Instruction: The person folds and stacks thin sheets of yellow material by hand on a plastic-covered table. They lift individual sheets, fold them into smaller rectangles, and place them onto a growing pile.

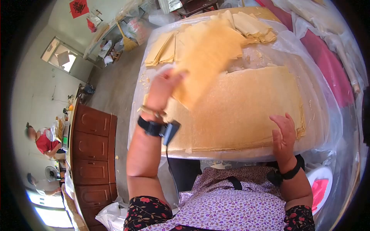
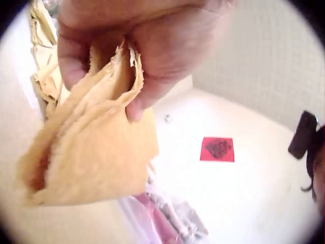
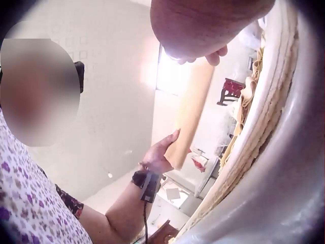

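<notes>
My left hand [image 1: 163, 86] pinches a folded tofu skin sheet [image 1: 206, 57] by one end, thumb on one face. The yellow sheet is raised over the table and blurred at its far end. In the left wrist view its folded layers [image 2: 96, 147] gape below the fingers. Under it lies a broad flat stack of tofu skin sheets [image 1: 246, 107] with ragged edges. By the stack's near right corner, my right hand [image 1: 284, 138] has its fingers spread and slightly bent, holding nothing. Part of the stack is hidden behind the left hand's sheet.
Folded sheets [image 1: 250, 27] lie in piles along the table's far side. Clear plastic [image 1: 316, 88] covers the tabletop, with crumbs on it. A white bucket [image 1: 327, 179] stands at my right. Brown cabinets [image 1: 90, 146] line the left, where a person in red [image 1: 46, 142] is at the counter.
</notes>
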`<action>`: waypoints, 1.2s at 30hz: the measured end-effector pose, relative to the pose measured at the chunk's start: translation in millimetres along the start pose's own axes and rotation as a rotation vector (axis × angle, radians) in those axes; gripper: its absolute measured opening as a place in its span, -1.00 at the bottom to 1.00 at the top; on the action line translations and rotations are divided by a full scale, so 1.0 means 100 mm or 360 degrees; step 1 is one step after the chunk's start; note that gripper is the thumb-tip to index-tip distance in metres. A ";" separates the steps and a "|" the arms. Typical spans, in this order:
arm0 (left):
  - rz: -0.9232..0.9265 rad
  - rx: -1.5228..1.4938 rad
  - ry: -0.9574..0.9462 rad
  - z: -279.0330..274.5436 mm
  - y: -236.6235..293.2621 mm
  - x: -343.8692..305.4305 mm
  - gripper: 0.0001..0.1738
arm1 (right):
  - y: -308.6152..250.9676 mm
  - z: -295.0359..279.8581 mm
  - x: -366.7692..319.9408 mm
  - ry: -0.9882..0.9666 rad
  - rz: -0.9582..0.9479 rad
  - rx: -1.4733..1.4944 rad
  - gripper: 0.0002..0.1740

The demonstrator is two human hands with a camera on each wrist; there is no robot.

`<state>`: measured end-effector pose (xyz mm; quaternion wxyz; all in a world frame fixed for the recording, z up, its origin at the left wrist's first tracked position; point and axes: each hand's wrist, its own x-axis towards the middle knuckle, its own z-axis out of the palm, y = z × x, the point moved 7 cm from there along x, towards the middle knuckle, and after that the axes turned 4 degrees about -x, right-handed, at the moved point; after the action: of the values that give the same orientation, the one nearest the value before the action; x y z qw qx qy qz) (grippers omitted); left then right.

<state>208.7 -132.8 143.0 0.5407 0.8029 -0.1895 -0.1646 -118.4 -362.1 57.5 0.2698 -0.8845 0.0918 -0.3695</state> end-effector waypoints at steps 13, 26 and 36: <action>0.1021 0.0853 -0.0529 1.25 -0.38 -1.17 -0.52 | 0.28 -0.13 -0.09 0.0223 0.0454 0.0276 -0.77; 0.1469 0.0931 -0.0328 2.91 -0.06 -1.69 -0.71 | 0.90 -0.52 -1.06 0.0397 0.1286 0.0505 -0.70; 0.1502 0.1694 -0.0322 3.45 -0.02 -1.46 -0.86 | 0.70 -0.50 -0.89 0.0133 0.0916 -0.0396 -0.74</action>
<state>-80.8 -339.7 24.8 0.0691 0.7709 -0.6202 0.1278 -214.8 -409.1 -5.5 0.2491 -0.8324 0.3939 -0.2998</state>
